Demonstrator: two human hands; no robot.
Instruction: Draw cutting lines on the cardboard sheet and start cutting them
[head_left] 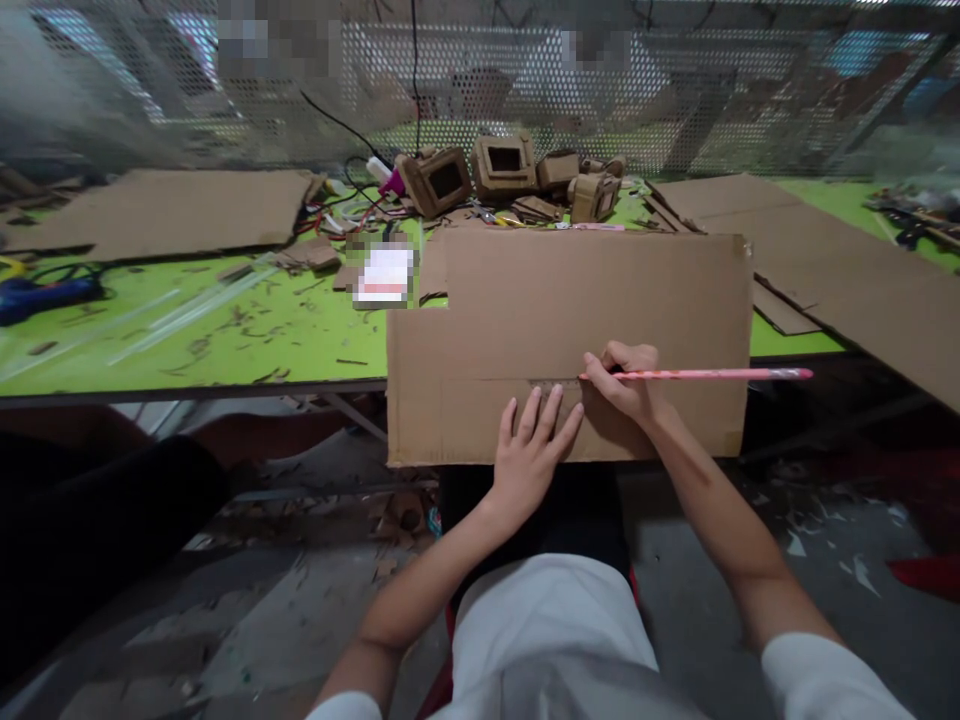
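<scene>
One pencil (712,374) in right hand (631,388), cardboard sheet (600,300), unreadable pixelated rectangle (386,275)

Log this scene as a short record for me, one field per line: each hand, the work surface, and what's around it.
Left hand: spread on the cardboard sheet
Right hand: holding a pink pencil, tip at the sheet
Sheet: notched at its far left corner, overhanging the table's near edge
Table: green, littered with scraps
Beyond the sheet: small brown boxes
Far left: blue tool, kind unclear
</scene>
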